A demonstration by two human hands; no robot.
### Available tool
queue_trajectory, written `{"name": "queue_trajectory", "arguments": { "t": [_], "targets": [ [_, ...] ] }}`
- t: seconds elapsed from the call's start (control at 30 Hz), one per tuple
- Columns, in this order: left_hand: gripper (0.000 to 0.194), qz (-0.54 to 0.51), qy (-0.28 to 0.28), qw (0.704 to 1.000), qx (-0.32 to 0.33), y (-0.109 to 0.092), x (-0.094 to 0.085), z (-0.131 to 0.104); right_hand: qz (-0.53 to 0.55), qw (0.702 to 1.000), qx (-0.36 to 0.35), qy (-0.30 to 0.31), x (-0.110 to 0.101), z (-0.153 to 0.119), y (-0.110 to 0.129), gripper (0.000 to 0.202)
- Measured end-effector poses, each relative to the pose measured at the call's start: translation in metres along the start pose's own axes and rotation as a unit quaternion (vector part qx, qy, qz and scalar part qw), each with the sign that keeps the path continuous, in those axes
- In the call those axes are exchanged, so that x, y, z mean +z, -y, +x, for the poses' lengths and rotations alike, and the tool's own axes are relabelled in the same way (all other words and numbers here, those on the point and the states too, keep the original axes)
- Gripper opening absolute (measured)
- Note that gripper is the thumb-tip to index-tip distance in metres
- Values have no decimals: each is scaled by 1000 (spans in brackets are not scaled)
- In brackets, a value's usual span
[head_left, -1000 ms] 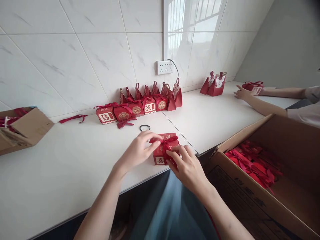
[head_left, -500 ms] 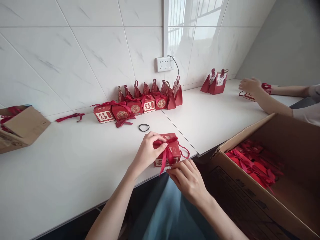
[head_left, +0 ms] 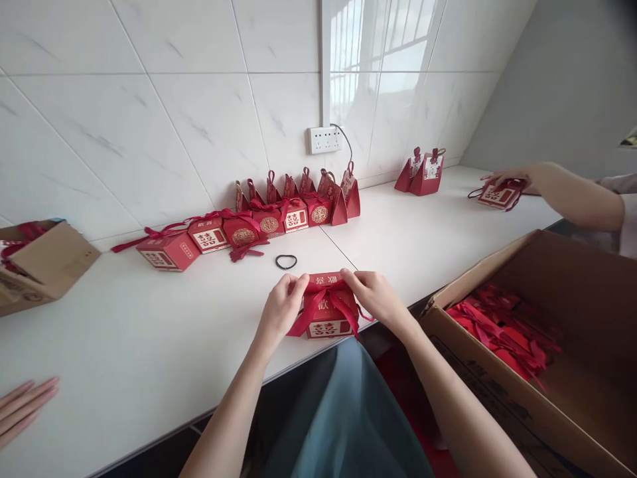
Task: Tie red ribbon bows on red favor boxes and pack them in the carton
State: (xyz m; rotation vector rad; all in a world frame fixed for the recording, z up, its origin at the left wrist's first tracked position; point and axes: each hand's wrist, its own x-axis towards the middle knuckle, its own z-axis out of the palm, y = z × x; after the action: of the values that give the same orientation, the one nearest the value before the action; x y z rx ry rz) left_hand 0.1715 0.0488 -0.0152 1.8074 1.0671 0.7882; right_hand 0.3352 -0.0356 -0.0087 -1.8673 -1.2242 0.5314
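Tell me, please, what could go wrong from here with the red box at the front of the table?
The red box stands close to the front edge of the table, so a careless pull might slide it off.

The left grip and the right grip are at either side of the bow; an uneven tug could leave it crooked or loose.

The red cord lies close to the right grip and might get caught.

My feed shows me a glossy, grey-veined white tile wall (head_left: 189, 119) bearing a bright barred-window reflection (head_left: 383, 40), with a narrow white conduit (head_left: 325, 66) above a rectangular white socket panel (head_left: 325, 141). Below runs a flat white tabletop (head_left: 139, 358); a plain grey wall (head_left: 557, 106) stands rightward.
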Motion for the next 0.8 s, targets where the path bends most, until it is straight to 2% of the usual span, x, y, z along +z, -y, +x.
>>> {"name": "queue_trajectory", "arguments": {
  "t": [0.1,0.2,0.33,0.43,0.57,0.7,0.73,0.8],
  "targets": [
    [40,-24,10,1000,-3,2,3,-3,40,999,-4,3,11,1,-1,42],
    [41,-34,-15,999,-13,6,8,-8,108,994,-7,-16,19,-5,-7,35],
    [36,-33,-51,998,-17,9,14,-15,163,984,-21,-67,27,-13,-12,36],
    [34,-12,-72,997,-11,10,16,-17,211,975,-17,-74,33,-14,-13,36],
    [35,-9,-68,998,-13,10,16,-16,287,957,-6,-34,33,-12,-20,39],
    [36,-92,-33,993,-67,6,7,-21,304,951,-47,16,19,-10,-37,41],
    [36,-114,-22,990,-82,5,4,-24,305,950,-69,24,16,-10,-42,45],
    [41,-136,5,986,-96,4,-1,-30,296,947,-110,55,11,-11,-49,69]
  ]
}}
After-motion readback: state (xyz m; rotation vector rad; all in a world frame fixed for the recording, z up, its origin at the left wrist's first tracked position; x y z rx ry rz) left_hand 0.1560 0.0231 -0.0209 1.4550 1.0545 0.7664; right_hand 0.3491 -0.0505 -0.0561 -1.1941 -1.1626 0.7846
